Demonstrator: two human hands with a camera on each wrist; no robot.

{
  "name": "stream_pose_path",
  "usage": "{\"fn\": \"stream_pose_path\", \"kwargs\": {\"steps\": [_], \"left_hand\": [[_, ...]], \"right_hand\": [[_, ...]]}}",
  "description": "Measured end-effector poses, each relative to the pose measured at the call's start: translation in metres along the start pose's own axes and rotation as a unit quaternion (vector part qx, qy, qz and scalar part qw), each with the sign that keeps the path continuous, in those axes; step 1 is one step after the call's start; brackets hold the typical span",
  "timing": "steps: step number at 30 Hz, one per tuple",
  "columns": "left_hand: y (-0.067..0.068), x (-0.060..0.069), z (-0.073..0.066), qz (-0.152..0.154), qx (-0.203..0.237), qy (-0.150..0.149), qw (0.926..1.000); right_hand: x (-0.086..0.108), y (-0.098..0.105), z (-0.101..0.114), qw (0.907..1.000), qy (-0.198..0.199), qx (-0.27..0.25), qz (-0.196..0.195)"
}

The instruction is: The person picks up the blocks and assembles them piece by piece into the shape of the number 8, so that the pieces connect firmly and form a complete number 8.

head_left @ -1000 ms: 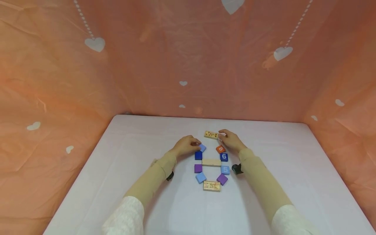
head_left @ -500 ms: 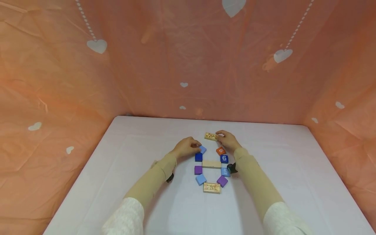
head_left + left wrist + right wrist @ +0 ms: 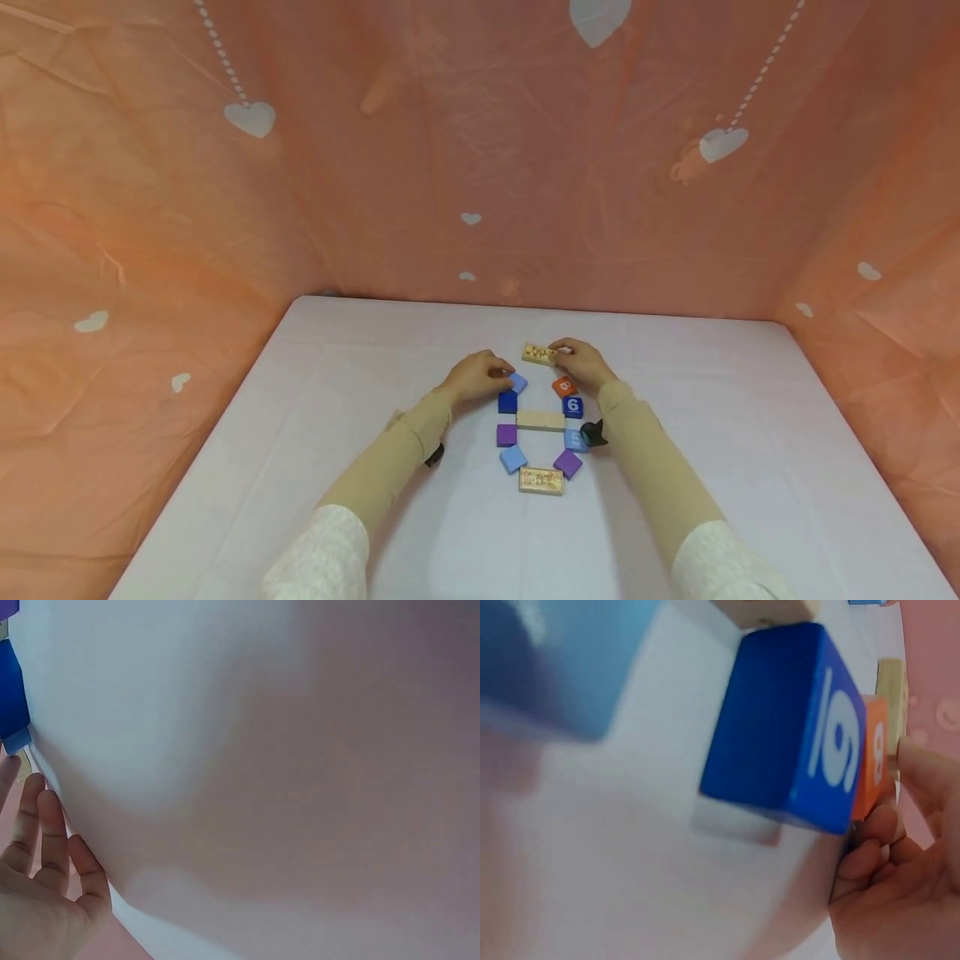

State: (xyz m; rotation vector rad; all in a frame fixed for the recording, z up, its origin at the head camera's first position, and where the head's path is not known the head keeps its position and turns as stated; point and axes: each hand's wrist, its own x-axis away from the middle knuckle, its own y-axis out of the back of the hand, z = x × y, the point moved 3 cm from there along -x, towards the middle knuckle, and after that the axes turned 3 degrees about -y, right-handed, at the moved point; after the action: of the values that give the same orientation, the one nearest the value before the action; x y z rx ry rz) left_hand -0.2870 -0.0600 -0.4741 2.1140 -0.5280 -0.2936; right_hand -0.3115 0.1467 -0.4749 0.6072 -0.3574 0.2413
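Observation:
In the head view, my left hand (image 3: 476, 377) holds a light blue square block (image 3: 519, 383) at the upper left of a ring of blocks, thumb and index finger at its edges. Its other fingers (image 3: 52, 840) look loosely bent in the left wrist view. My right hand (image 3: 583, 365) grips the right end of a printed wooden block (image 3: 537, 354) at the ring's far end. Just below that hand lie an orange block (image 3: 564, 387) marked 8 and a dark blue numbered block (image 3: 780, 727). A plain dark blue block (image 3: 507, 402) adjoins the light blue one.
A plain wooden block (image 3: 541, 421) crosses the ring's middle. Nearer lie purple blocks (image 3: 507, 435), a light blue block (image 3: 513, 459), a numbered light blue block (image 3: 574, 441) and another printed wooden block (image 3: 541, 481). The white table (image 3: 375, 350) meets orange cloth walls (image 3: 510, 167).
My right hand has shifted left and slightly nearer, and the printed wooden block has come a little nearer with it. My left hand stays at the light blue block.

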Motion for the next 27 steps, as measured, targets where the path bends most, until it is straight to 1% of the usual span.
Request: {"fn": "stream_pose_path", "kwargs": {"steps": [8,13,18,24,27], "left_hand": [[-0.001,0.001,0.002,-0.002,0.008,0.000,1.0000],[-0.002,0.001,0.002,0.001,0.009,0.001,1.0000],[-0.002,0.001,0.003,0.003,0.012,0.002,0.9999],[-0.002,0.002,0.004,0.002,0.009,-0.002,1.0000],[-0.003,0.001,0.004,0.002,0.009,-0.003,1.0000]], "right_hand": [[0.003,0.003,-0.005,0.9987,0.020,0.034,0.032],[0.004,0.003,-0.009,0.9982,0.022,0.034,0.044],[0.005,0.002,-0.011,0.9981,0.026,0.030,0.048],[0.004,0.001,-0.014,0.9982,0.019,0.024,0.051],[0.004,0.002,-0.014,0.9979,0.025,0.028,0.054]]}}
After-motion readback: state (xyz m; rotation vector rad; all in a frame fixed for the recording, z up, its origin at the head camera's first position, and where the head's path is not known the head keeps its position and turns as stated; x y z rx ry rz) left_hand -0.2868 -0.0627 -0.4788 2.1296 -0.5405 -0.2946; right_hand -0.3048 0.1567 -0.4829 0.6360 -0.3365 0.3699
